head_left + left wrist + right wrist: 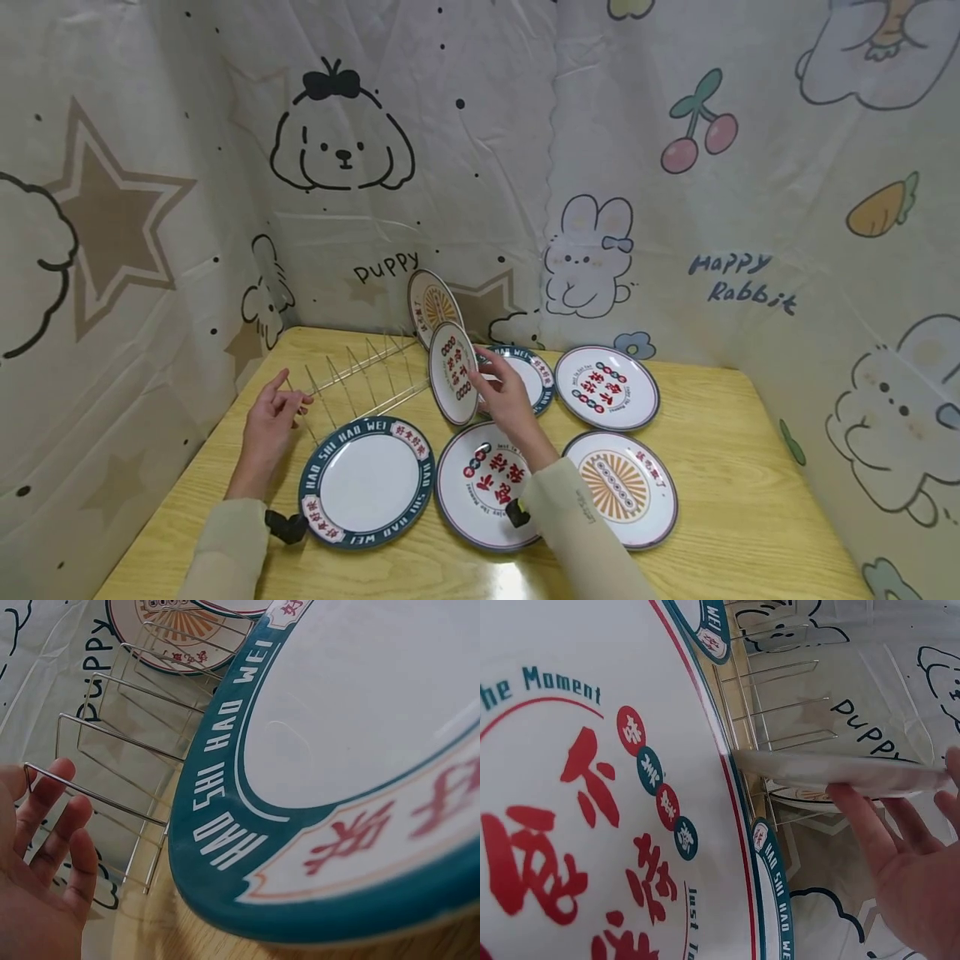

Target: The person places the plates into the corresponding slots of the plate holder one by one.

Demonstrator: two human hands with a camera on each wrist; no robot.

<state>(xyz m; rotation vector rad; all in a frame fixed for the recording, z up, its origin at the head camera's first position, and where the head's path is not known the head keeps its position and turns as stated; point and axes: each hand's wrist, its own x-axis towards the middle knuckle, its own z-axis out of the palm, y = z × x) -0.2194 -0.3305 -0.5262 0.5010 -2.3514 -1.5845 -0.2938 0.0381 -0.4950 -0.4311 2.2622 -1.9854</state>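
Note:
My right hand (512,408) grips the edge of a white plate with red characters (451,372), which stands nearly upright at the right end of a wire dish rack (390,406). In the right wrist view this plate (847,771) shows almost edge-on, thumb on one side and fingers on the other. Behind it, a plate with an orange sunburst (424,302) leans upright in the rack. At the rack's left end my left hand (268,421) holds the outermost wire divider (94,793) between thumb and fingers.
A green-rimmed plate (371,483) lies in front of the rack. Beside it are a red-lettered plate (468,508) and a sunburst plate (652,500). Farther back lie another green-rimmed plate (528,379) and a red-lettered one (633,387). Patterned cloth walls (480,167) surround the wooden table (735,483).

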